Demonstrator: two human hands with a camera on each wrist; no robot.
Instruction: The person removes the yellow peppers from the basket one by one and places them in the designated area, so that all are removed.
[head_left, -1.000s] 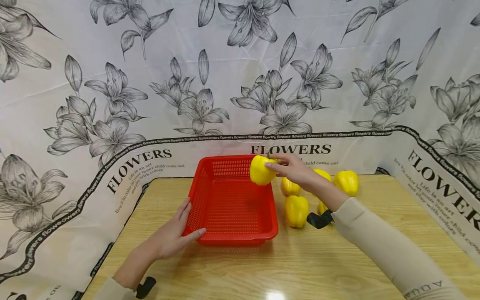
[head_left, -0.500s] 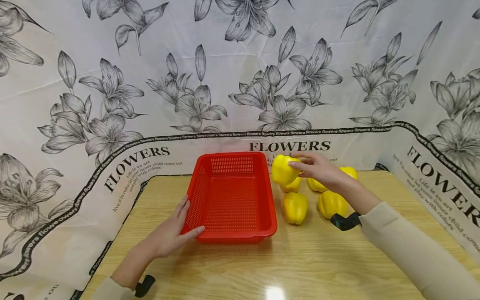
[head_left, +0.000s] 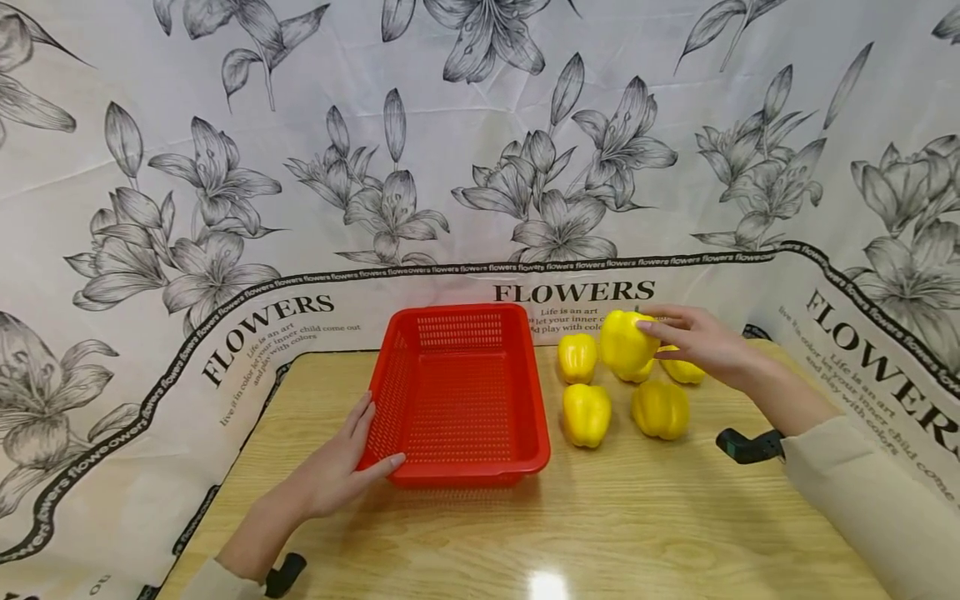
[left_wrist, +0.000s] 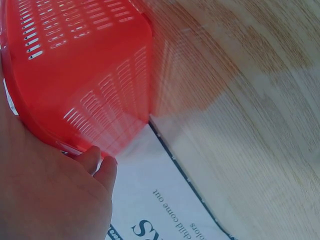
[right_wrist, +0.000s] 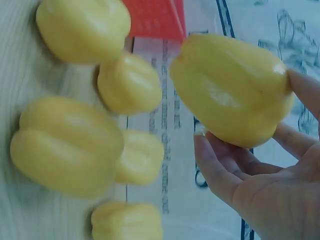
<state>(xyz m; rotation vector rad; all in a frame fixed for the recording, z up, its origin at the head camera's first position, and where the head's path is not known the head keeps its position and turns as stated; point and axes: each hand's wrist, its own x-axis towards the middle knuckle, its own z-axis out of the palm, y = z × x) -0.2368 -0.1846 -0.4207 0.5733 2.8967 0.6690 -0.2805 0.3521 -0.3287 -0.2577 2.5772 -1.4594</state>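
Observation:
My right hand [head_left: 708, 346] holds a yellow bell pepper [head_left: 627, 343] by its stem end, raised above the table. Thumb and fingers grip the pepper [right_wrist: 232, 90] in the right wrist view. Below and around it lie several more yellow bell peppers, among them a front left one [head_left: 587, 415], a back left one [head_left: 577, 358] and a darker one [head_left: 661, 409]. My left hand [head_left: 322, 483] grips the near left corner of a red perforated basket [head_left: 465, 408], thumb over the rim, fingers along the outer wall. In the left wrist view two fingertips [left_wrist: 106, 172] show at the rim.
The wooden table [head_left: 450, 546] extends in front of the basket and to the right of the peppers. Behind stands a white flower-printed cloth [head_left: 420, 287], which also runs along both sides. A dark wrist-mounted device [head_left: 748, 447] hangs under the right wrist.
The right hand has carried the held pepper rightward, from over the basket's right rim to above the other peppers. The left hand keeps its place on the basket, which has not visibly moved.

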